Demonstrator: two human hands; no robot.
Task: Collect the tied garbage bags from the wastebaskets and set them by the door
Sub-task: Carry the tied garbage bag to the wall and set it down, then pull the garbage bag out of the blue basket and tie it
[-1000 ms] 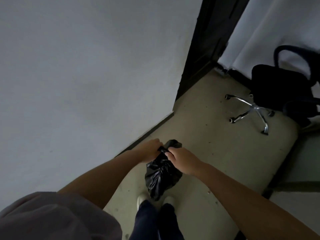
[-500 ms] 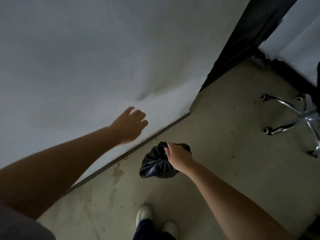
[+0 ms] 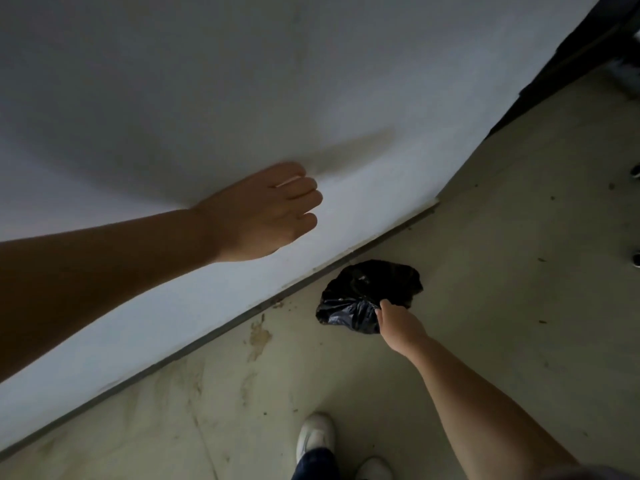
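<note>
One garbage bag (image 3: 367, 294) in frame, lower centre-right: black, glossy, thin crinkled plastic, lumpy rounded shape with specular creases. It sits low at the floor (image 3: 502, 271), just beside the dark baseboard strip (image 3: 221, 329) along the foot of the wall (image 3: 173, 81); actual floor contact can't be confirmed. Knot or tie hidden under the hand.

Right hand (image 3: 398, 323) reaches down from lower right and grips the bag's near edge, fingers curled into the plastic; fingertips hidden behind the hand.

Left hand (image 3: 266, 213), centre-left, lies flat against the wall, fingers mostly straight and together, holding nothing. It casts a soft shadow up and to the right.

Wall: matte white, smooth, dim lighting. Floor: pale beige, hard, scuffed, with brown stains near the baseboard and scattered dark specks.

Upper right corner: dark door frame (image 3: 568, 64), cut off by the frame edge, detail lost in shadow. Right edge: two small dark wheel-like bits, too clipped to identify.

Bottom centre: two white shoes (image 3: 313, 438) and dark trouser cuffs (image 3: 315, 464), partly cropped. Grey sleeve at bottom right, blurred.
</note>
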